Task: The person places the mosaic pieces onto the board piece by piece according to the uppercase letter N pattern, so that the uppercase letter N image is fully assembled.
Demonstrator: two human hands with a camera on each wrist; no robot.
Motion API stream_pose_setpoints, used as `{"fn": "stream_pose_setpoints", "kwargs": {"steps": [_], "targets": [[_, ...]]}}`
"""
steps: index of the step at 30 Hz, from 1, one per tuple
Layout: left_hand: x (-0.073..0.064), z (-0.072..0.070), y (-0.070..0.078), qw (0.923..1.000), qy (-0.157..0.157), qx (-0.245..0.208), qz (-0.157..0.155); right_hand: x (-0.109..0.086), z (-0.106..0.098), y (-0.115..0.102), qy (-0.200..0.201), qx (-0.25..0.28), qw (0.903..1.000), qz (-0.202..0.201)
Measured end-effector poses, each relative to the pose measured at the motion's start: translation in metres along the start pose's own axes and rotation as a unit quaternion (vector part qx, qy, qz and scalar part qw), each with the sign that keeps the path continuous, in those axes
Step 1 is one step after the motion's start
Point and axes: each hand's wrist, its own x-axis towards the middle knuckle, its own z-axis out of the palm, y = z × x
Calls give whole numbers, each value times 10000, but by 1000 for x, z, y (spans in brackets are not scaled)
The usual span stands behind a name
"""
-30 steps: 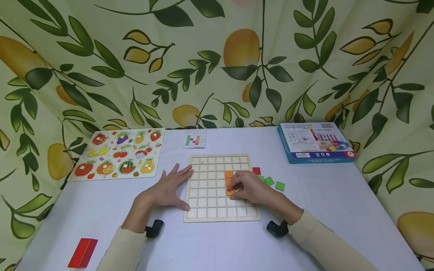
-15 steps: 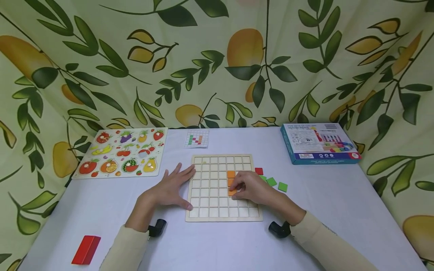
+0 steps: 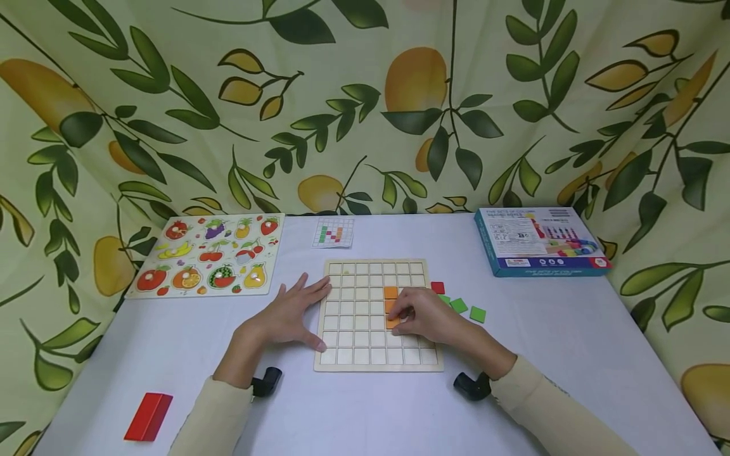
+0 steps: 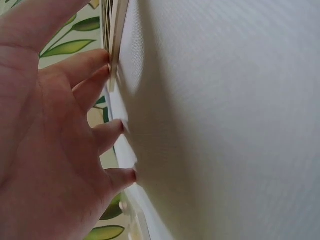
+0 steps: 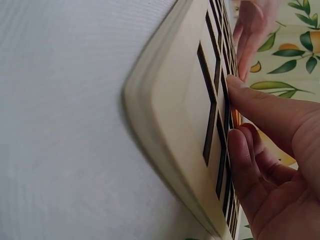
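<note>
A wooden grid board (image 3: 379, 367) lies flat on the table. Orange square tiles (image 3: 390, 292) stand in one column of its cells. My right hand (image 3: 428, 315) is over the board with fingers curled, its thumb and index finger pinching the lowest orange tile (image 3: 392, 323); in the right wrist view a sliver of orange tile (image 5: 235, 117) shows between thumb and fingers. My left hand (image 3: 285, 315) has its fingers spread, with fingertips and thumb resting on the board's left edge.
Several green tiles (image 3: 478, 314) and a red tile (image 3: 437, 287) lie right of the board. Behind it is a small pattern card (image 3: 333, 233). A fruit puzzle board (image 3: 205, 253) is at the back left, a boxed set (image 3: 542, 240) at the back right, a red block (image 3: 148, 417) at the front left.
The head view has shifted slightly, so everything appears a little further right. Both hands and the orange tiles keep their places on the board.
</note>
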Motion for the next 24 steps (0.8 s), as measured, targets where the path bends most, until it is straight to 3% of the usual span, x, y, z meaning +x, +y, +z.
{"fn": "stream_pose_setpoints", "kwargs": {"steps": [8,13,24], "targets": [[0,-1,-1,9999,-88,-60,-38,1,-6,3,-286,85,9995,-111],[1,-1,1,9999,-121,-45,-19,-3,-23,8,-288,339,9988,-192],[1,-1,0,9999,-145,-67,-25,-9,-67,18,-28,7,9994,346]]}}
